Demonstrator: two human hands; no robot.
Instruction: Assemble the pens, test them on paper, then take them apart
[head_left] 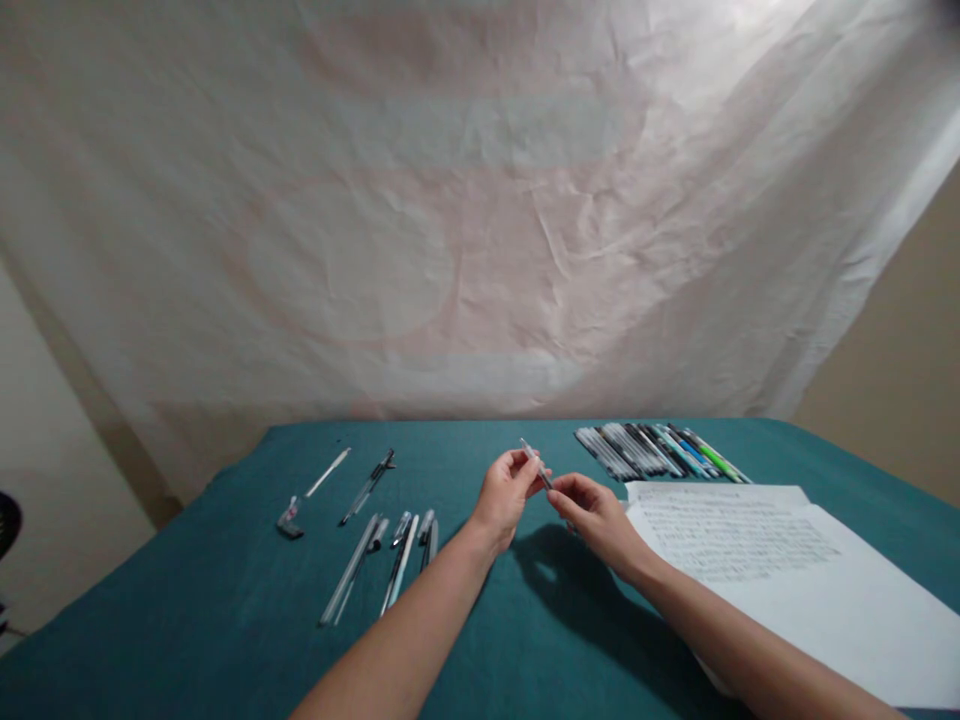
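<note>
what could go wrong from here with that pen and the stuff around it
The slim pen could slip: the left hand and right hand hold it only by the fingertips, above the green cloth.
The right forearm lies across the written sheet in this view, so it might shift or crease it.
The left forearm, if lowered, might scatter the nearby pen pieces.
</note>
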